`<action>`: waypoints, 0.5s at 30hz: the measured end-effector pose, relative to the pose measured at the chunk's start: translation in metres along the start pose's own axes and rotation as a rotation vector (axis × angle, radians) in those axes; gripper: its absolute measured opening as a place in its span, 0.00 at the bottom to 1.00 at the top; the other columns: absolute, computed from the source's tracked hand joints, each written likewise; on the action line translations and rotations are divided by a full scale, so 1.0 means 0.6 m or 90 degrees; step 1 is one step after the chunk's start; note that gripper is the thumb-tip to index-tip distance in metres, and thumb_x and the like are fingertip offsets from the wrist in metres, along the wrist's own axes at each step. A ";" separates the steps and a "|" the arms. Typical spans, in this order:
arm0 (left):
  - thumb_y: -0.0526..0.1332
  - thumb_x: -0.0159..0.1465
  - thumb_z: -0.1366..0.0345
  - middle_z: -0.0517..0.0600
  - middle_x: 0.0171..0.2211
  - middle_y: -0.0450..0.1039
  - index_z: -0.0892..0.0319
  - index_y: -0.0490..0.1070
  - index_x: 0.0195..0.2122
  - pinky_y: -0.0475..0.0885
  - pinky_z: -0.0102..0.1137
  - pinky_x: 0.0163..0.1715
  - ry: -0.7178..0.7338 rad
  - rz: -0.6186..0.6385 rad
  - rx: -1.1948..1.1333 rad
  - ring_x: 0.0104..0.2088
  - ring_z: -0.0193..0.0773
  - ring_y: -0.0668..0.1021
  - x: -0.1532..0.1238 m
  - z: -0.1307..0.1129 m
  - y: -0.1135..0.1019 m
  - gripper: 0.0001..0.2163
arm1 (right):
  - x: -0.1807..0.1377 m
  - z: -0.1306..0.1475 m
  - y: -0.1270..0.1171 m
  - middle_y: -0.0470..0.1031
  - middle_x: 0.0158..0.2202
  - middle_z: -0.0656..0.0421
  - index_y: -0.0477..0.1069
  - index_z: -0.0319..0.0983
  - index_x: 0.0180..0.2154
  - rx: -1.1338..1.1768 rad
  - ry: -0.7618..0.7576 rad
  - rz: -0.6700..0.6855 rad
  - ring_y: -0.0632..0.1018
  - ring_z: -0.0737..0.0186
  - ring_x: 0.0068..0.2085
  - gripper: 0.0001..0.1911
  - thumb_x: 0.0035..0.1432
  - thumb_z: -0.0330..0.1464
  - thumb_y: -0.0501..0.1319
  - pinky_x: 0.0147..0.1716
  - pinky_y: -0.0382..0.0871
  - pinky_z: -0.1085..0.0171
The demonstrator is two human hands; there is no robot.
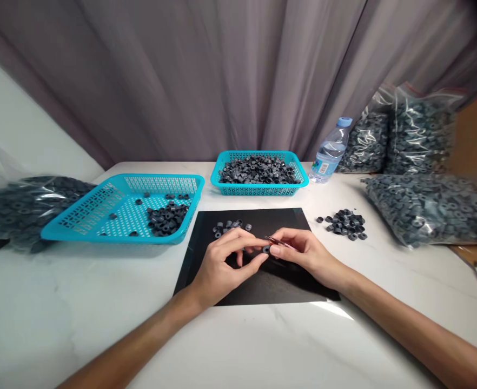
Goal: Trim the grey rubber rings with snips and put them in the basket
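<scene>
Above a black mat, my two hands meet. My left hand pinches a small dark grey ring between thumb and forefinger, its hole facing me. My right hand is closed on a slim tool with a dark tip and a pinkish part; most of it is hidden by the fingers, so its exact kind is unclear. The tool's tip is close to the ring, but contact cannot be made out. Several loose rings lie on the mat just beyond my left hand.
To the left stands a blue basket with some rings; another blue basket, full of them, is at the back. A pile of rings lies right of the mat. A water bottle and bulging bags line the right side.
</scene>
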State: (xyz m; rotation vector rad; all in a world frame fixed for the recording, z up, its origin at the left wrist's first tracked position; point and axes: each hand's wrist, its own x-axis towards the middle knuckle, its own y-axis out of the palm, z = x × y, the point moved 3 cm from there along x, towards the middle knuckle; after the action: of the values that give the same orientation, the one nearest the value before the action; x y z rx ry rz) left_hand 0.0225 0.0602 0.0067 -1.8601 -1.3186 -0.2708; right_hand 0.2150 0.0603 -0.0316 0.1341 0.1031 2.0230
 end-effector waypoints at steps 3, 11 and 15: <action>0.69 0.63 0.74 0.50 0.36 0.77 0.60 0.83 0.44 0.72 0.26 0.24 0.003 -0.002 0.001 0.27 0.30 0.75 0.000 0.001 0.000 0.09 | -0.001 0.000 0.000 0.72 0.33 0.63 0.76 0.40 0.38 0.003 -0.002 0.002 0.67 0.69 0.32 0.11 0.62 0.41 0.69 0.33 0.59 0.67; 0.68 0.63 0.74 0.53 0.41 0.81 0.58 0.82 0.44 0.74 0.24 0.24 -0.005 0.005 -0.022 0.31 0.32 0.79 0.000 0.004 0.001 0.09 | -0.001 0.005 0.001 0.72 0.32 0.62 0.77 0.39 0.38 -0.009 0.001 -0.007 0.68 0.68 0.33 0.14 0.61 0.43 0.69 0.34 0.61 0.67; 0.68 0.63 0.74 0.51 0.40 0.82 0.57 0.82 0.44 0.74 0.24 0.24 -0.019 0.009 -0.029 0.32 0.33 0.80 0.000 0.005 0.001 0.09 | -0.001 0.006 0.001 0.72 0.32 0.62 0.77 0.39 0.39 -0.030 0.000 -0.005 0.69 0.67 0.33 0.15 0.62 0.45 0.69 0.35 0.61 0.66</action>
State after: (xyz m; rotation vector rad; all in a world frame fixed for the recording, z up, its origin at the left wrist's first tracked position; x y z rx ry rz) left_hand 0.0224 0.0623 0.0047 -1.9173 -1.3297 -0.2691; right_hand 0.2155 0.0595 -0.0280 0.1036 0.0555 2.0158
